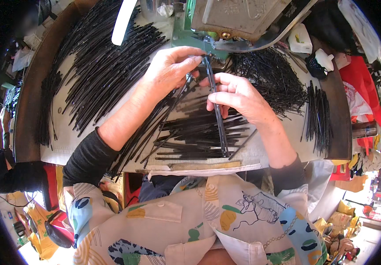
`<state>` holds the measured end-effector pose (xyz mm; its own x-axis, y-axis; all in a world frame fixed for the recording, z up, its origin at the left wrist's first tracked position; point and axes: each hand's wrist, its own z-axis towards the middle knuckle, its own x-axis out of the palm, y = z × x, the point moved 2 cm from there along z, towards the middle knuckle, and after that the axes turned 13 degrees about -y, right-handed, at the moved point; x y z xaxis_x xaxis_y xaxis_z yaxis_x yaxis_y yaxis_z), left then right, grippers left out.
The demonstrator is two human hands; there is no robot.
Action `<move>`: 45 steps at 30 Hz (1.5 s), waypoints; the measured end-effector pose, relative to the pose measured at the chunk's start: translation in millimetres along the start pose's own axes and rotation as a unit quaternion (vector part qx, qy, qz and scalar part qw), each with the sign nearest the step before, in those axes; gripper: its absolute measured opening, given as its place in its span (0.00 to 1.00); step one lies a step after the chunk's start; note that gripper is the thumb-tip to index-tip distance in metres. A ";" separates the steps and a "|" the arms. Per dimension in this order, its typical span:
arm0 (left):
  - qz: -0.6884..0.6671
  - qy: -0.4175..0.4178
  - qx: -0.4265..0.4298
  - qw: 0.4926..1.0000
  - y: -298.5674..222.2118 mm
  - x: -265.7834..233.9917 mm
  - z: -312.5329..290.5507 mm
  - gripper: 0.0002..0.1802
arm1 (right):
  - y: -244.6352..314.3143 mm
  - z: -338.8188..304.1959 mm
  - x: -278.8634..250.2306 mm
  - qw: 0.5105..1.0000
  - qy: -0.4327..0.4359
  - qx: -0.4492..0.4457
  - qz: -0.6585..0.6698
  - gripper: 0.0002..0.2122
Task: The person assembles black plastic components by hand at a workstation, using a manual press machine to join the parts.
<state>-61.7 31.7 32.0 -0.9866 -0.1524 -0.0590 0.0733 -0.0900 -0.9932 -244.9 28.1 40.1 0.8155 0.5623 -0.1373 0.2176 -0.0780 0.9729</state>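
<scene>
Between both hands is a long, thin black rod (219, 126), which looks like an umbrella rib. Its far end meets the small work point of a green bench machine (180, 31) with a grey metal cover (239, 17). The thumb and forefinger of my left hand (169, 70) close on that far end. Lower down, my right hand (240, 95) pinches the rod between thumb and fingers. Several loose black rods (166, 110) slant from beneath my left hand toward the near edge. Another pile of rods (195, 134) lies crosswise under the held one.
A large heap of black rods (106, 66) covers the table's left side. A tangled pile (268, 79) and a small bundle (318, 117) lie to the right. A raised brown rim (28, 110) borders the table (62, 152). A curved metal bar (283, 35) passes beside the machine.
</scene>
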 end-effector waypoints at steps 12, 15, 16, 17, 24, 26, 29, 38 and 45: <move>0.055 -0.007 0.057 0.997 -5.2 8.1 12.2 0.14 | -1.3 5.1 -3.5 0.998 -0.037 -0.026 0.043 0.16; 0.053 0.001 0.044 0.998 -5.0 7.3 14.9 0.14 | -3.0 5.8 -3.7 0.998 -0.043 -0.024 0.041 0.16; 0.048 0.007 0.033 0.998 -5.2 7.3 15.2 0.15 | -2.0 5.3 -3.6 0.998 -0.044 -0.022 0.042 0.17; 0.048 0.007 0.032 0.998 -6.1 7.3 15.0 0.15 | -1.6 4.9 -3.5 0.998 -0.044 -0.020 0.042 0.17; 0.044 0.008 0.018 0.999 -5.9 7.5 14.5 0.15 | -4.2 6.2 -2.4 0.998 -0.037 -0.011 0.048 0.16; 0.041 0.001 0.015 0.999 -7.1 6.9 13.1 0.15 | -3.7 5.9 -2.1 0.998 -0.036 -0.010 0.049 0.16; 0.050 -0.007 -0.034 0.998 -8.1 2.4 12.4 0.15 | -3.7 5.2 -1.7 0.997 -0.037 0.008 0.072 0.16; 0.071 0.014 -0.069 0.995 -10.6 0.7 12.7 0.17 | -4.5 7.7 -2.2 0.990 -0.055 0.030 0.123 0.13; 0.017 0.057 -0.063 0.996 -9.0 -3.9 13.1 0.15 | -4.0 7.8 -3.6 0.991 -0.072 0.034 0.112 0.12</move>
<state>-56.5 20.1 42.4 -0.9945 -0.0406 -0.0963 0.0947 0.0394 -0.9947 -244.6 20.0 35.2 0.9143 0.4018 0.0500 0.0545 -0.2443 0.9682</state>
